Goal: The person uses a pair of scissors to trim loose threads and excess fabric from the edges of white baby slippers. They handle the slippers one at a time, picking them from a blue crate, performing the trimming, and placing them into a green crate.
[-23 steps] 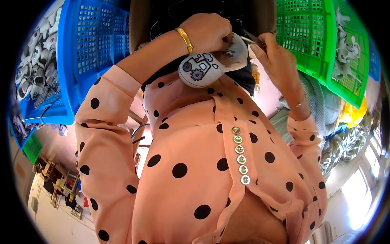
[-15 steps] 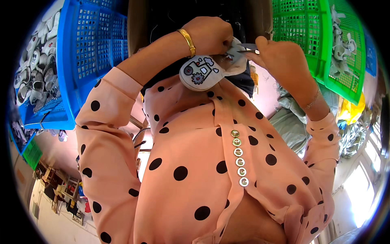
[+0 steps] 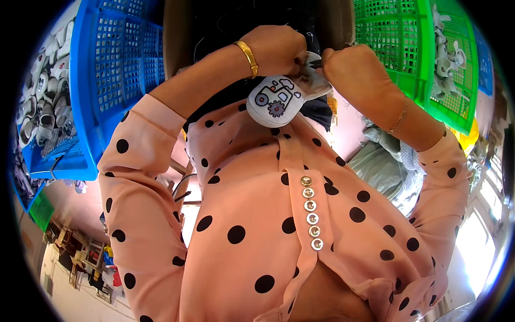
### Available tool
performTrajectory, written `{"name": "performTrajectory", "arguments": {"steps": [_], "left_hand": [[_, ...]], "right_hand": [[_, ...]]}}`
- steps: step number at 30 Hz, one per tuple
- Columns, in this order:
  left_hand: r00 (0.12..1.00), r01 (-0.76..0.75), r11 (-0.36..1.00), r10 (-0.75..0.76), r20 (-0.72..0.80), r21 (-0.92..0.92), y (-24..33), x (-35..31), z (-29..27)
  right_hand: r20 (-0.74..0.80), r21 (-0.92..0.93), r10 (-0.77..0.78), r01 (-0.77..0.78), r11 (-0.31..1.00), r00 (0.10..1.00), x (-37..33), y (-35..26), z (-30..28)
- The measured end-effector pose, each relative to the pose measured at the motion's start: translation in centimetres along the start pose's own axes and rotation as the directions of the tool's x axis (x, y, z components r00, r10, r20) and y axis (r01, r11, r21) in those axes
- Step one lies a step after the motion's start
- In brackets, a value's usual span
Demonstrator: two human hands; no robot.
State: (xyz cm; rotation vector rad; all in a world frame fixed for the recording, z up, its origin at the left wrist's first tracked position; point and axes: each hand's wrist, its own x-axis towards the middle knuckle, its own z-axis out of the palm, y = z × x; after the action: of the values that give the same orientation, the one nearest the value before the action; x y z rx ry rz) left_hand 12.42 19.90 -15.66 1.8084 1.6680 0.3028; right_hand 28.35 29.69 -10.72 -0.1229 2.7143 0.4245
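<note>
A small white baby shoe [image 3: 272,103] with an embroidered tractor on its toe hangs in front of my pink dotted shirt. My left hand [image 3: 281,51] is closed round the far end of the shoe, with the fingers folded out of sight. From the right, my right hand [image 3: 355,71] is closed on a pair of small scissors [image 3: 315,63], whose dark blades point left at the shoe's opening and white edging. Most of the scissors is hidden behind the right fingers. Whether the blades touch the fabric I cannot tell.
On the left stands a blue plastic crate [image 3: 120,64]; beyond it lie several small white shoes [image 3: 45,91]. A green basket [image 3: 399,43] at the right has pale pieces [image 3: 444,64] beyond its wall. Dark cloth [image 3: 241,16] lies under my hands. Clear plastic bags [image 3: 382,169] sit lower right.
My right hand has moved left and turned, covering more of the scissors. The shoe has shifted slightly right and down, its toe turned a little. My left hand still grips it.
</note>
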Motion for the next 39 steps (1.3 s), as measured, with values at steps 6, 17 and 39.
{"name": "performTrajectory", "arguments": {"steps": [6,17,39], "left_hand": [[0.999,0.025,0.999,-0.024,0.024,-0.023,0.0,0.1,0.0],[1.000,0.004,1.000,-0.004,0.016,0.031,0.3,0.2,0.2],[0.814,0.156,0.910,-0.338,-0.472,-0.384,-2.0,-6.1,2.0]], "right_hand": [[0.096,-0.002,0.005,-0.004,1.000,0.995,1.1,0.2,1.0],[0.120,-0.057,-0.019,0.026,0.998,0.993,1.4,-0.7,1.2],[0.261,0.964,0.361,-0.261,-0.049,0.895,0.5,-2.1,3.7]]}}
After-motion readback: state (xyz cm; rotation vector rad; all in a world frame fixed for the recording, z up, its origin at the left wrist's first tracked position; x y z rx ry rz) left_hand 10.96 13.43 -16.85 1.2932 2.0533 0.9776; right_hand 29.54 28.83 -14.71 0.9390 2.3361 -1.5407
